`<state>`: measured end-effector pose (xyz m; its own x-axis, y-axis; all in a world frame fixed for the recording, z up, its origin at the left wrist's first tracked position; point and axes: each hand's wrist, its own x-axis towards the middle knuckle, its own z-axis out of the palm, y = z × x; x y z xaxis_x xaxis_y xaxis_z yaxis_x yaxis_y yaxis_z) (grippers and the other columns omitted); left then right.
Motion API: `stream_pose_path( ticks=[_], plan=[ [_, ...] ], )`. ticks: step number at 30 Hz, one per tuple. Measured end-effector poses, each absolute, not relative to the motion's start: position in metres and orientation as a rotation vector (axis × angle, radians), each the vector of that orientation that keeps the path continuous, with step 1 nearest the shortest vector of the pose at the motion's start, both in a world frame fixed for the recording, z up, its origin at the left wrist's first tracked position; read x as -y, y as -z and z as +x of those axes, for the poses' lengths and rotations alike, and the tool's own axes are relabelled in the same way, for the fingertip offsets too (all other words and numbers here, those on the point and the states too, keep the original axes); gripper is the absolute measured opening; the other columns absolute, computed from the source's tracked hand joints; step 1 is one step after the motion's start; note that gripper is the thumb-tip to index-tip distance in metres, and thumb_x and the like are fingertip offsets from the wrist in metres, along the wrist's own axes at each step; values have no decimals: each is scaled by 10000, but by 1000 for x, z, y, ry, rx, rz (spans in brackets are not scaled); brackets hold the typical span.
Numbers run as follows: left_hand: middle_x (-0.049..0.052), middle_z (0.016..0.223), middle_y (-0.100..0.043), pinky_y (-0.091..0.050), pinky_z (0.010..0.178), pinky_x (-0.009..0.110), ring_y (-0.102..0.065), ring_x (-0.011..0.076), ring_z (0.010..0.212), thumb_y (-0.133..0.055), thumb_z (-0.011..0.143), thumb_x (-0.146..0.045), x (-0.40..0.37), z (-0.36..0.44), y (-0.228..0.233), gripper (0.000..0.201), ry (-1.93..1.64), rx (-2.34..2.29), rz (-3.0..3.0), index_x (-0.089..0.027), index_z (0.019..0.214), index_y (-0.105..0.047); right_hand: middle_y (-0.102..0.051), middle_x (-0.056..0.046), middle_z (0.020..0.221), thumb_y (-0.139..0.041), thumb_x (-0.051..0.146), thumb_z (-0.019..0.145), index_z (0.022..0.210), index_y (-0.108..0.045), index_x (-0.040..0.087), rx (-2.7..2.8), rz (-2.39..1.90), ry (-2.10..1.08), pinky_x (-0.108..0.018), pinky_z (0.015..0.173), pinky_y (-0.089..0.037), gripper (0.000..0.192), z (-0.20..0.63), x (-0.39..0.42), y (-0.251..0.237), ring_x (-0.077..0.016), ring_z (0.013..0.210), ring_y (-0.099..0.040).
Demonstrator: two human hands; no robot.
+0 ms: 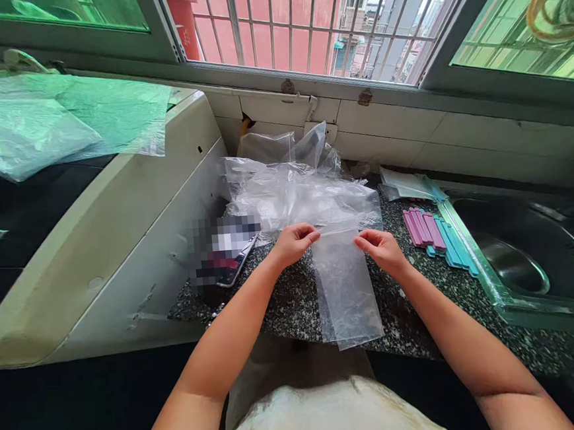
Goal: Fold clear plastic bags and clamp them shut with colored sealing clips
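Between my two hands hangs a clear plastic bag [350,289], its lower end reaching over the counter's front edge. The fingers of my left hand [296,242] pinch its upper left corner. With thumb and fingertips together, my right hand [380,247] grips the upper right corner. The bag looks flat, and a second layer of film shows along its left side. Just behind my hands lies a loose heap of clear plastic bags [300,191] on the speckled stone counter [284,308].
A phone [235,259], partly blurred out, lies left of my left forearm. Pink strips [422,227] and blue strips [453,245] are stacked beside the sink [514,263] on the right. More plastic film [110,116] covers the cream-coloured appliance [119,235] on the left. A barred window [292,29] is behind.
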<state>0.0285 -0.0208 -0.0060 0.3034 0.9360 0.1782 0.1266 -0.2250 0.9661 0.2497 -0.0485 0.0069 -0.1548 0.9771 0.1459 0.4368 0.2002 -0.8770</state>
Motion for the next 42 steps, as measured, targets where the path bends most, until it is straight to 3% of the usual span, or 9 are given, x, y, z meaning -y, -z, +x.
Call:
stream_pose_path(
  ticks=[28,32,42],
  plan=[
    [-11,573,-516,-349,540,224,-429,94,563,-605,641,-411,20,30,7,278,-1056,-981,1527,-135,627,-577,-513,19,517,-622,392,671,563,-574,162,1554,-1329,-841,-227,502,-362,259,247,48,-4,-95,501,-440],
    [-25,543,-455,-318,525,224,-391,88,545,-577,660,-405,20,28,6,274,-1075,-1019,1550,-140,596,-545,-512,20,522,-625,416,676,565,-567,165,1602,-1315,-879,-227,507,-364,281,248,49,-5,-95,508,-440],
    [-35,531,-393,-286,508,221,-344,83,536,-560,671,-436,20,27,5,308,-1042,-996,1576,-147,580,-503,-502,29,592,-670,532,608,723,-560,179,1555,-1285,-999,-229,522,-369,387,248,46,-5,-99,550,-442]
  ],
)
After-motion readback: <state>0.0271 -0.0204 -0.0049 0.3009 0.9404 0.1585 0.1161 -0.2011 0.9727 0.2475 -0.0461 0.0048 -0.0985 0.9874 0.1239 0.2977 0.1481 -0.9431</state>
